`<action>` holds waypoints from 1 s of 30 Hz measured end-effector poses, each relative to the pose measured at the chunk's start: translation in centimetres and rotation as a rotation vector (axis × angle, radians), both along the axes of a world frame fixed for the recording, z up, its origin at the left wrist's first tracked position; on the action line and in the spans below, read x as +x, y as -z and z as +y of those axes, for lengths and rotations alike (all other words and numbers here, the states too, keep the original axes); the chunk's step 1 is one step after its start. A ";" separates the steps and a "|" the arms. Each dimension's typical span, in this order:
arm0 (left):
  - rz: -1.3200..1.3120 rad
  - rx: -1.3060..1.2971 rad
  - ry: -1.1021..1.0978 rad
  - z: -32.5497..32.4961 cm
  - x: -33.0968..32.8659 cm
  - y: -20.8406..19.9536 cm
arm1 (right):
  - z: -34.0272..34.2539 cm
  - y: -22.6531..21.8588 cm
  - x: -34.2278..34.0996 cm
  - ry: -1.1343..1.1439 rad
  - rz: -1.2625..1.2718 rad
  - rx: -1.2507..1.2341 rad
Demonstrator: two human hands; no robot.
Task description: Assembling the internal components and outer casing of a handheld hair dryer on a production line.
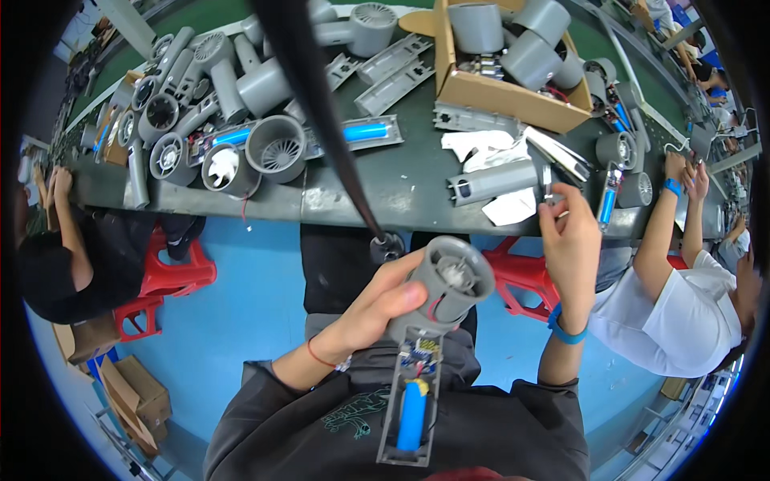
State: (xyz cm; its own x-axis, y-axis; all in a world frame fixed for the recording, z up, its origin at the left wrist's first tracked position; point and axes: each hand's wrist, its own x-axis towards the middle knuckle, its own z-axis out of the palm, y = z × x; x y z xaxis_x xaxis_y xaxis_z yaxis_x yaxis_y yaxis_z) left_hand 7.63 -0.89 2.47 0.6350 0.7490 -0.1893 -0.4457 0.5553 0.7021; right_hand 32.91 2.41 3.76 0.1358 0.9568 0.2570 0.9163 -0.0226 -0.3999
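My left hand (373, 313) is wrapped round the grey round head of a handheld fan (469, 280), raised over my lap. Its handle hangs down toward my chest with the cover off, so a blue cylindrical battery (412, 417) and a small circuit board (420, 353) show inside. At the table's front edge, my right hand (573, 236) pinches a small narrow grey piece (548, 181) between thumb and fingertips; what it is exactly I cannot make out. Left of those fingers lies a grey handle cover (497, 183), beside white paper (512, 207).
A cardboard box (513, 94) of grey fan housings stands at the back right. Many housings (277, 148) and open handles crowd the left of the dark green table (345, 212). Red stools (521, 276) stand below. Co-workers (674, 297) sit on both sides.
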 end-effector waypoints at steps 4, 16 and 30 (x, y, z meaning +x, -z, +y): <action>-0.065 -0.023 0.024 0.6 1.0 0.7 | -1.2 -1.4 0.0 -0.015 0.068 0.025; 0.082 0.177 -0.107 1.8 2.8 0.5 | -6.4 -6.7 -2.0 -0.583 0.130 -0.198; 0.097 0.315 -0.155 1.9 3.0 0.3 | -5.8 -5.5 -2.7 -0.527 0.417 -0.283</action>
State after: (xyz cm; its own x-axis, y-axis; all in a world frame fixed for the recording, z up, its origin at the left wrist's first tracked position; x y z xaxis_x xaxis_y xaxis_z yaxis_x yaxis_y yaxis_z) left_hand 10.63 0.97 2.22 0.4993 0.8663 0.0120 -0.4305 0.2360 0.8712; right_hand 30.17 -3.40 9.22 -0.3288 0.9442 0.0177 0.6063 0.2254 -0.7626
